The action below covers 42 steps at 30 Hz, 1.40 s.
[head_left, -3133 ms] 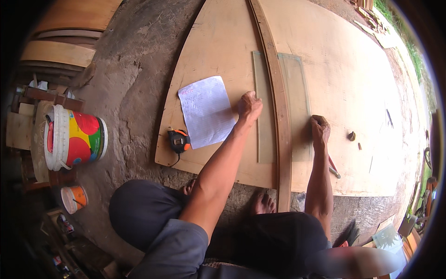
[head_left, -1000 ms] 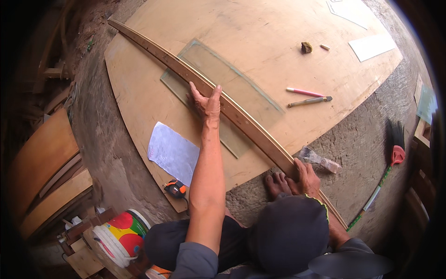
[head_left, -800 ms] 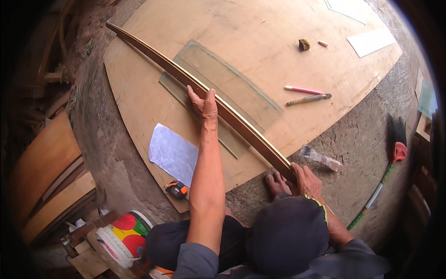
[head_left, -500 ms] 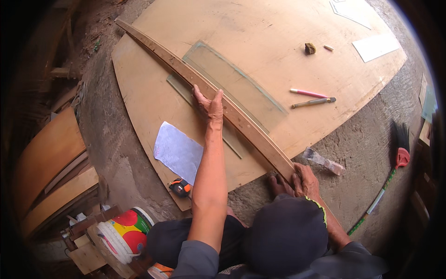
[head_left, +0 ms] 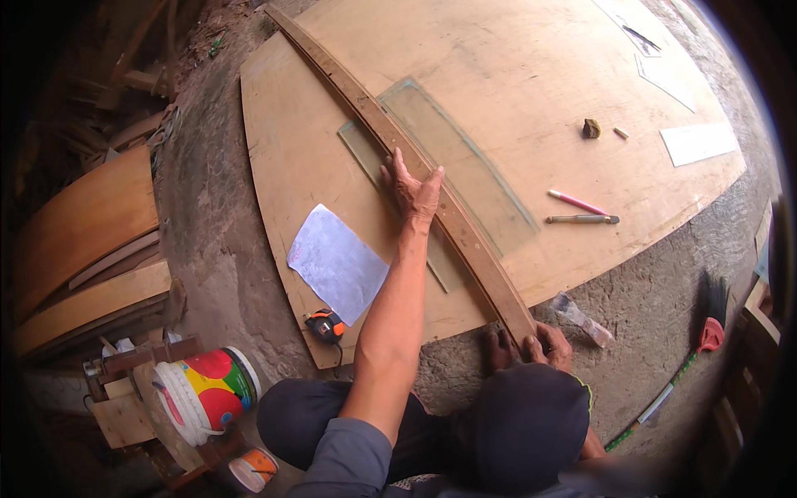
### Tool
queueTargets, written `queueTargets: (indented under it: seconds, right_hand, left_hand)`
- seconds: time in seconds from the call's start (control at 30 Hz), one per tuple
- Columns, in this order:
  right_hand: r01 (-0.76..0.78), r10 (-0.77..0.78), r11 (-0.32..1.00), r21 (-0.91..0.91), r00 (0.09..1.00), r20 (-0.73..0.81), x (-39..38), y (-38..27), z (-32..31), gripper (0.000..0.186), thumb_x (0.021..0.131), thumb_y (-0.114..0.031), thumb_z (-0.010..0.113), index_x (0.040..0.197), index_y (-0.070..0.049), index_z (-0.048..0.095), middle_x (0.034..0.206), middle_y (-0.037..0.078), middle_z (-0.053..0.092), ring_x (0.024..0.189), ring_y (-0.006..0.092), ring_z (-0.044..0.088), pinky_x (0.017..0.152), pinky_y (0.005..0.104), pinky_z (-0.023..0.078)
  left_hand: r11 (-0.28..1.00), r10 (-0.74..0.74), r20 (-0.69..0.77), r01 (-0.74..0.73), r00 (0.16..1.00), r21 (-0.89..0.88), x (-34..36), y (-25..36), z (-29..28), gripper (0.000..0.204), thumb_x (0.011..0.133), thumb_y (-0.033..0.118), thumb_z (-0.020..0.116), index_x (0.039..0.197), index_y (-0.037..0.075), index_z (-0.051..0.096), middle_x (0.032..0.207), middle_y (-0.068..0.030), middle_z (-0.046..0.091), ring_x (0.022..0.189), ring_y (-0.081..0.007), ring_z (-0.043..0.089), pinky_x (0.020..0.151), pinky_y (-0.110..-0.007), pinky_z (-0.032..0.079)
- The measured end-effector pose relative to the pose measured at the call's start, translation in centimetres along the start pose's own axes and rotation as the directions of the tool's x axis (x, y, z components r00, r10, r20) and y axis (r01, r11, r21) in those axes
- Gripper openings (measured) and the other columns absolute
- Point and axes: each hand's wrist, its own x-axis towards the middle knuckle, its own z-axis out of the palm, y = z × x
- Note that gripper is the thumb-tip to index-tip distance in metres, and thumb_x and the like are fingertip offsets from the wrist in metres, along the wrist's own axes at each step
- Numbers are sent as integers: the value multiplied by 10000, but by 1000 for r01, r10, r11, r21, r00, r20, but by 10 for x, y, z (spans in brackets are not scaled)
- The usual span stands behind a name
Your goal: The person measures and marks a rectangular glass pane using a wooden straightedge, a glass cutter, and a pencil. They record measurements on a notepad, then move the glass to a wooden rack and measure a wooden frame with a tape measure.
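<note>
A long brown wooden batten [head_left: 477,241] lies slantwise across a rectangular glass pane [head_left: 461,149] on a plywood sheet [head_left: 598,50]. Near the batten's middle, my left hand [head_left: 413,187] grips it, with the thumb on the right edge and fingers at the left edge. My right hand [head_left: 554,346] is closed around the batten's near end, beside my foot [head_left: 501,350]; the head in a dark cap hides part of that arm. One strip of the glass shows left of the batten.
Left of the batten are a paper sheet [head_left: 336,261] and a tape measure [head_left: 325,325]. To the right lie a pink pen [head_left: 577,202], a glass cutter [head_left: 581,219] and a brown lump [head_left: 591,129]. A brush [head_left: 583,319] and broom [head_left: 711,334] rest on the floor; a bucket [head_left: 207,390] stands left.
The whole view has shifted, so the board and most things on it appear farther right. Both hands keep their hold on the batten at about the same places.
</note>
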Motion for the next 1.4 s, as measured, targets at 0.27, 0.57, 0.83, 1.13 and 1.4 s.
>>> queueTargets:
  seconds: [0.27, 0.57, 0.83, 1.13, 1.4]
  right_hand:
    - [-39, 38, 995, 88, 999, 12, 12, 2, 3, 302, 894, -228, 693, 1115, -22, 694, 930, 159, 675, 872, 305, 668, 800, 386, 511]
    - [-21, 21, 994, 107, 1000, 5, 13, 9, 8, 296, 890, -217, 695, 1111, -20, 699, 911, 148, 670, 849, 280, 660, 788, 365, 506]
    - [-28, 27, 993, 112, 1000, 8, 10, 12, 9, 282, 878, -188, 705, 1109, -26, 702, 857, 133, 652, 795, 258, 637, 735, 359, 496]
    - [-6, 5, 999, 51, 1000, 29, 11, 5, 7, 289, 885, -192, 687, 1120, -25, 698, 844, 148, 641, 781, 287, 629, 722, 370, 492]
    - [39, -40, 999, 25, 999, 34, 13, 7, 3, 300, 887, -202, 682, 1128, -24, 694, 870, 147, 644, 806, 285, 641, 737, 370, 497]
  left_hand:
    - [998, -2, 41, -1, 999, 61, 2, 1, 3, 1012, 759, 358, 789, 1553, 51, 241, 1608, -284, 176, 1516, -425, 41, 1224, -523, 127]
    - [993, -10, 46, 4, 999, 120, 6, -3, 5, 998, 755, 345, 795, 1551, 58, 266, 1614, -285, 159, 1509, -446, 54, 1222, -525, 134]
    - [986, 31, 41, -37, 999, 162, 5, 0, 4, 955, 753, 339, 774, 1534, 43, 310, 1602, -286, 201, 1506, -441, 98, 1225, -507, 148]
    - [981, 37, 38, -43, 999, 187, 7, -1, 5, 965, 749, 347, 763, 1533, 28, 299, 1597, -295, 204, 1504, -443, 105, 1227, -501, 143]
    - [977, 21, 55, -33, 998, 212, 3, 2, 5, 972, 761, 359, 756, 1541, 28, 282, 1599, -304, 190, 1505, -446, 98, 1227, -499, 122]
